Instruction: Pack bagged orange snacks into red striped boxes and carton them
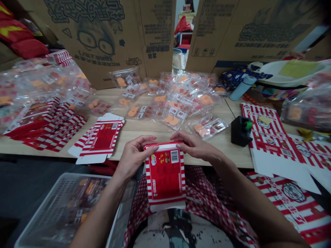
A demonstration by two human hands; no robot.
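Note:
A red and white striped cardboard box point(166, 175) is held in front of me over my lap, its barcode side facing up. My left hand point(136, 151) is closed on the box's upper left corner, thumb on the white edge. My right hand point(193, 144) grips the upper right corner the same way, thumb near the barcode. A white flap shows at the end nearest me; what is inside the box is hidden. Left of my hands, a similar box point(103, 136) with its white flaps out lies at the table's front edge.
Clear plastic packets point(178, 110) with orange and red pieces cover the table's back. Finished-looking striped boxes point(46, 124) are piled left. Right are a black tape dispenser point(240, 131), flat striped cardboard sheets point(266, 134) and a blue bottle point(243, 88). Below left stands a plastic basket point(46, 203).

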